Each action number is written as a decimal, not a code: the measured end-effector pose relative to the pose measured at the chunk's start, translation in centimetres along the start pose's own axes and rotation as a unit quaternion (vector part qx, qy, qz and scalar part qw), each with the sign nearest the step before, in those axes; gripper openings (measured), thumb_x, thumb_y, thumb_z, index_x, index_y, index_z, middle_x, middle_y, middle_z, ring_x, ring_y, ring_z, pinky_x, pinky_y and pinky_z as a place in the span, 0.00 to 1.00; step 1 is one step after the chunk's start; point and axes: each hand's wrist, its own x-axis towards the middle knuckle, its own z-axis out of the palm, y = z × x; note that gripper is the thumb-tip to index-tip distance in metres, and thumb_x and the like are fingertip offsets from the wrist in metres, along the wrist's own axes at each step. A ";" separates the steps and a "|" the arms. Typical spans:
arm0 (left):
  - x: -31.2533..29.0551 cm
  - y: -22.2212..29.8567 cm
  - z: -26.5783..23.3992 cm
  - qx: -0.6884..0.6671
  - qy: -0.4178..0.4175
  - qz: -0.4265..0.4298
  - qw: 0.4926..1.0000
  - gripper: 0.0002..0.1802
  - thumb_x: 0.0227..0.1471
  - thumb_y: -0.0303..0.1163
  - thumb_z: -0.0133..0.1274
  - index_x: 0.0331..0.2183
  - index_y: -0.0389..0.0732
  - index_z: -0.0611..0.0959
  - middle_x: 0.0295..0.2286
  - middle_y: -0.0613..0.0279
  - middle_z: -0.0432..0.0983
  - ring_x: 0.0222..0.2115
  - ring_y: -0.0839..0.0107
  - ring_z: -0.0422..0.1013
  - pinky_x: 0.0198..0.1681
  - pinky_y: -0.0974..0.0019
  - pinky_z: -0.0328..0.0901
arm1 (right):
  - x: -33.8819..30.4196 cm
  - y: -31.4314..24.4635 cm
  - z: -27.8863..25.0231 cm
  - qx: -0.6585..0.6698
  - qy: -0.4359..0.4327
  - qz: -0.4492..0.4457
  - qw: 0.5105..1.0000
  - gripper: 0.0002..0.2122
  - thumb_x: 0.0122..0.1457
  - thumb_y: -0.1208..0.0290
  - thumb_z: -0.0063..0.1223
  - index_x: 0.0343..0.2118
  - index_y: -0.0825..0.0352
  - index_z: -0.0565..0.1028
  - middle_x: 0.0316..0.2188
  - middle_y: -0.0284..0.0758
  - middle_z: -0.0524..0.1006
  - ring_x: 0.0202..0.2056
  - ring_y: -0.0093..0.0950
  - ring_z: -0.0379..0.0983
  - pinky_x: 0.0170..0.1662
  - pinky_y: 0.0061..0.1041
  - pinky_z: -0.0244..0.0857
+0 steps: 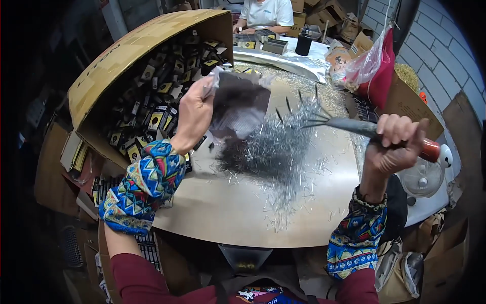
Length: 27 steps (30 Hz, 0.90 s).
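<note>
My left hand [196,112] pinches the upper edge of a clear plastic bag [240,104], which looks dark inside and hangs over the table. In my right hand [397,144], the fingers wrap round the handle of a hand rake [349,125] with thin dark prongs and a red end. The prongs point left, toward the bag. Between them is a heap of small silvery nail-like pins [283,157], blurred by motion, some apparently in the air. Loose pins lie scattered on the tabletop [212,213]. Whether any pins are inside the bag is hard to tell.
A large tilted carton [96,86] full of small black and yellow boxes stands on the left. More pins cover the table's far side. Behind sit a black bottle [304,41] and a person [267,15] with small boxes. At right are a pink bag [382,76] and a clear round lid [422,177].
</note>
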 end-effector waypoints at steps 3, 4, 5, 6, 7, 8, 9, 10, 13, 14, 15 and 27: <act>0.3 1.9 -1.2 -0.044 0.027 -0.006 0.999 0.15 0.58 0.23 0.47 0.47 0.35 0.78 0.45 0.50 0.76 0.45 0.62 0.74 0.50 0.66 0.66 | 0.3 -2.2 0.6 -0.008 -0.024 -0.049 0.998 0.22 0.68 0.61 0.36 0.14 0.58 0.61 0.11 0.25 0.58 0.11 0.19 0.50 0.21 0.24 0.52; 0.5 1.8 -1.6 -0.029 0.033 0.017 0.999 0.15 0.58 0.23 0.47 0.47 0.35 0.78 0.45 0.50 0.76 0.45 0.61 0.74 0.50 0.66 0.67 | 0.3 -2.8 0.7 -0.002 -0.027 -0.055 0.998 0.22 0.68 0.62 0.35 0.14 0.58 0.61 0.11 0.25 0.58 0.11 0.19 0.49 0.21 0.24 0.52; 0.5 1.3 -1.4 0.021 0.042 0.066 0.997 0.16 0.57 0.22 0.47 0.47 0.35 0.77 0.45 0.48 0.76 0.46 0.58 0.74 0.50 0.65 0.67 | 0.5 -3.3 0.6 -0.043 -0.044 0.007 0.998 0.21 0.68 0.63 0.34 0.15 0.58 0.60 0.10 0.25 0.57 0.11 0.19 0.49 0.20 0.23 0.54; 0.4 0.9 -1.5 0.024 0.041 0.066 0.997 0.16 0.57 0.22 0.47 0.47 0.35 0.77 0.45 0.48 0.76 0.46 0.58 0.74 0.50 0.65 0.67 | 0.2 -2.7 2.0 -0.160 0.057 0.018 0.985 0.19 0.66 0.66 0.39 0.15 0.58 0.60 0.10 0.25 0.56 0.10 0.18 0.49 0.18 0.21 0.53; 0.3 0.4 -1.5 0.081 0.038 0.092 0.992 0.17 0.56 0.21 0.46 0.48 0.35 0.77 0.45 0.48 0.75 0.46 0.57 0.74 0.50 0.65 0.67 | -0.1 -2.0 2.9 -0.240 0.061 0.056 0.967 0.18 0.65 0.67 0.42 0.15 0.59 0.60 0.09 0.25 0.56 0.09 0.18 0.50 0.17 0.21 0.52; 0.2 -0.3 -1.3 0.138 0.034 0.119 0.983 0.18 0.55 0.20 0.46 0.48 0.36 0.77 0.46 0.47 0.75 0.46 0.55 0.73 0.50 0.65 0.67 | -0.2 -1.7 3.4 -0.318 0.064 0.093 0.941 0.18 0.64 0.68 0.45 0.15 0.59 0.60 0.09 0.25 0.55 0.09 0.18 0.50 0.16 0.20 0.51; 0.5 -0.2 -0.8 0.134 0.048 0.098 0.985 0.18 0.55 0.22 0.43 0.48 0.37 0.77 0.44 0.46 0.76 0.44 0.51 0.74 0.48 0.61 0.68 | -0.1 -1.8 3.4 -0.306 0.055 0.079 0.947 0.17 0.60 0.71 0.52 0.15 0.60 0.62 0.09 0.25 0.58 0.08 0.17 0.52 0.14 0.19 0.50; 0.4 -0.1 -0.5 0.132 0.047 0.100 0.985 0.18 0.55 0.22 0.43 0.48 0.37 0.77 0.44 0.46 0.76 0.44 0.51 0.74 0.48 0.61 0.68 | 0.1 -2.2 3.4 -0.308 0.056 0.077 0.947 0.17 0.60 0.71 0.52 0.15 0.60 0.62 0.09 0.25 0.58 0.08 0.17 0.52 0.14 0.19 0.50; -1.5 0.0 1.3 0.072 -0.064 -0.078 0.992 0.16 0.57 0.30 0.39 0.41 0.40 0.80 0.33 0.41 0.78 0.35 0.46 0.75 0.38 0.54 0.68 | 0.3 -2.6 3.0 -0.465 -0.109 0.121 0.870 0.15 0.57 0.73 0.58 0.15 0.61 0.67 0.08 0.25 0.63 0.08 0.15 0.57 0.12 0.17 0.49; -2.9 -0.7 1.8 0.077 -0.135 -0.092 0.984 0.13 0.56 0.30 0.41 0.37 0.39 0.80 0.31 0.42 0.78 0.34 0.47 0.75 0.36 0.54 0.68 | 0.0 -2.4 2.8 -0.493 -0.123 0.168 0.845 0.17 0.57 0.73 0.58 0.13 0.61 0.65 0.08 0.24 0.63 0.08 0.14 0.57 0.12 0.17 0.50; -4.4 0.2 2.9 0.021 -0.160 -0.101 0.982 0.12 0.55 0.30 0.42 0.35 0.38 0.79 0.29 0.44 0.78 0.32 0.47 0.75 0.35 0.55 0.67 | -0.4 -1.8 2.1 -0.462 -0.131 0.180 0.858 0.18 0.56 0.73 0.59 0.13 0.61 0.65 0.08 0.24 0.62 0.09 0.14 0.57 0.12 0.17 0.50; -7.5 -1.2 4.7 0.119 -0.519 0.056 0.845 0.60 0.30 0.42 0.70 0.62 0.41 0.56 0.58 0.47 0.57 0.60 0.49 0.53 0.61 0.48 0.50 | -2.2 -0.3 -0.3 -0.420 -0.112 0.190 0.880 0.17 0.57 0.71 0.60 0.14 0.63 0.66 0.08 0.24 0.63 0.09 0.14 0.58 0.13 0.16 0.52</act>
